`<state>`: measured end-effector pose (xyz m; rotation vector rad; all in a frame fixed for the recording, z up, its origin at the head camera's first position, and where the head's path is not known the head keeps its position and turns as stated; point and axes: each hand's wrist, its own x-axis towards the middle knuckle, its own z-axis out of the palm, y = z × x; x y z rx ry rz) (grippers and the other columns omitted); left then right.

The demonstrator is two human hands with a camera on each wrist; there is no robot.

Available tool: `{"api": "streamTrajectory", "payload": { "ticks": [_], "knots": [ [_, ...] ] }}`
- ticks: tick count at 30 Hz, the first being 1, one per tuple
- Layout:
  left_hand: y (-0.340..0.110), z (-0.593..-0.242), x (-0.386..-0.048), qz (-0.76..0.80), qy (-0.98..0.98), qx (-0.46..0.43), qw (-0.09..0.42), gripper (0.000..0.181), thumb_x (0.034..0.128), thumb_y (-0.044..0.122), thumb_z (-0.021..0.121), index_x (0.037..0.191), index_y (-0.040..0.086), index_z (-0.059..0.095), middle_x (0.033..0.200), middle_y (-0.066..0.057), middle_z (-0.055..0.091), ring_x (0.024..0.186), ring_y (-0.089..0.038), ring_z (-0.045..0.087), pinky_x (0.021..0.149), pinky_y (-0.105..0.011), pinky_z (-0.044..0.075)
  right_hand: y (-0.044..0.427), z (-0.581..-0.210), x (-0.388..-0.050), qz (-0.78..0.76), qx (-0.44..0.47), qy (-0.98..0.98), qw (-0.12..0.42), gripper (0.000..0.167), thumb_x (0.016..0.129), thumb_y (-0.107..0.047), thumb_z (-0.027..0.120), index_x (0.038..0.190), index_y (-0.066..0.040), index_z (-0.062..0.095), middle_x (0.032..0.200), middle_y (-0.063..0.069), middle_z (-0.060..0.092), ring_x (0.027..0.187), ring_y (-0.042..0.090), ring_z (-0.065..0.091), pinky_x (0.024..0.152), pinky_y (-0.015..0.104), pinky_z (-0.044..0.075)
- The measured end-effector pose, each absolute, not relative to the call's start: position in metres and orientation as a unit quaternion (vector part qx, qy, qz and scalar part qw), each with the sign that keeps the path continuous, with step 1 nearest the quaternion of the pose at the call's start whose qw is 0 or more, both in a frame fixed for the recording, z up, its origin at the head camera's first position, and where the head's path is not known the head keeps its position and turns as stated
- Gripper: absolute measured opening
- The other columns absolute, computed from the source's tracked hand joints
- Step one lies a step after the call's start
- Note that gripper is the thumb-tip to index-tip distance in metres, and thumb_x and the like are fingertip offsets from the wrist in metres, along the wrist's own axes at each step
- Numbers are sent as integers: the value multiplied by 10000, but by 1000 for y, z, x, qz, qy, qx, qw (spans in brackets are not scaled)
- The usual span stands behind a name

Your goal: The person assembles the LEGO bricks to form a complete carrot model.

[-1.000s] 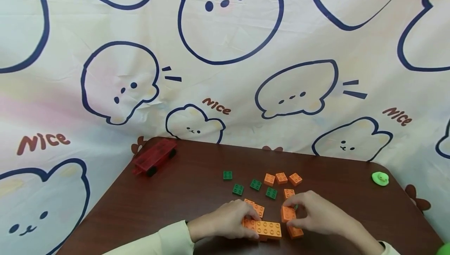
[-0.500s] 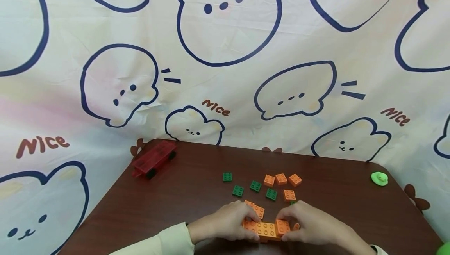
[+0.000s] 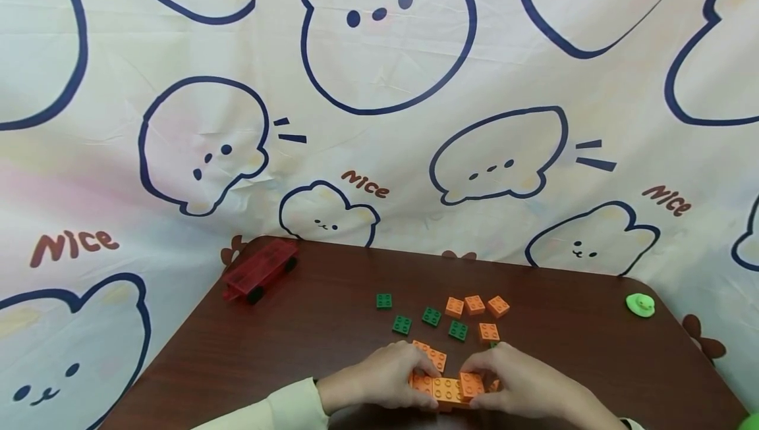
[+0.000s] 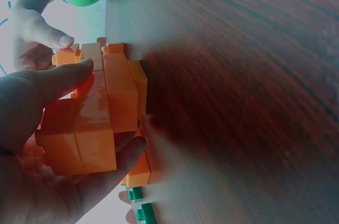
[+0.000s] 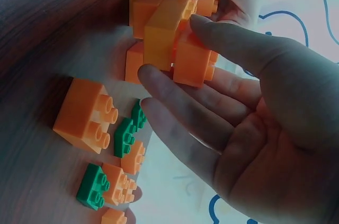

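Observation:
My left hand (image 3: 382, 377) grips the left end of a built stack of orange toy bricks (image 4: 95, 123), thumb on one side and fingers on the other. Along its top lies a longer, lighter orange brick (image 3: 446, 389). A small square orange brick (image 3: 471, 386) is pinched between the thumb and fingers of my right hand (image 3: 524, 384), at the right end of that lighter brick. In the right wrist view the small brick (image 5: 190, 60) sits against the lighter brick's studded side; whether it is fully seated I cannot tell. Part of the stack is hidden by my fingers.
Loose orange bricks (image 3: 474, 305) and green bricks (image 3: 431, 316) lie beyond my hands, with another orange piece (image 3: 437, 359) just behind the stack. A red translucent wheeled toy (image 3: 263, 268) stands far left, a small green toy (image 3: 641, 305) far right. A patterned cloth (image 3: 379, 153) hangs behind.
My right hand has moved left and slightly down, bringing the small orange brick from the right side onto the stack's right end. The left hand keeps its grip in nearly the same place.

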<state>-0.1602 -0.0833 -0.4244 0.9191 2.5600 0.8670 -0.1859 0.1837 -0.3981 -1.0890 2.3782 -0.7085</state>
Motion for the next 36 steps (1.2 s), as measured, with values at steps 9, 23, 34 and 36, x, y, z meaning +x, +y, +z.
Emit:
{"api": "streamTrajectory", "payload": {
  "ticks": [9, 23, 34, 36],
  "knots": [
    [-83, -425, -160, 312, 883, 320, 146, 271, 892, 311, 820, 1142, 210, 793, 1036, 165, 758, 830, 98, 615, 703, -140, 503, 177, -399, -188, -262, -387, 852, 237, 286, 917, -400, 770, 1150, -235, 754, 1062, -170, 737, 876, -80, 616, 728, 214, 546],
    [-84, -425, -161, 319, 880, 320, 149, 284, 897, 307, 815, 1161, 205, 789, 1053, 160, 762, 842, 110, 619, 711, -134, 509, 178, -399, -192, -330, -375, 816, 290, 163, 938, -318, 759, 1058, -231, 690, 979, -143, 691, 804, -26, 580, 699, 211, 509],
    [-84, -428, -162, 328, 878, 310, 161, 298, 896, 321, 814, 1169, 205, 786, 1067, 173, 758, 872, 118, 619, 734, -145, 516, 183, -408, -188, -346, -356, 820, 283, 387, 961, -342, 729, 1288, -148, 659, 1280, 58, 717, 1065, 41, 687, 800, 264, 585],
    [-85, -428, -162, 326, 879, 309, 160, 299, 895, 325, 815, 1168, 206, 786, 1069, 174, 759, 874, 116, 621, 733, -145, 514, 183, -410, -185, -357, -348, 824, 271, 382, 955, -348, 736, 1275, -166, 635, 1280, 49, 709, 1112, 41, 675, 834, 298, 594]
  ]
}}
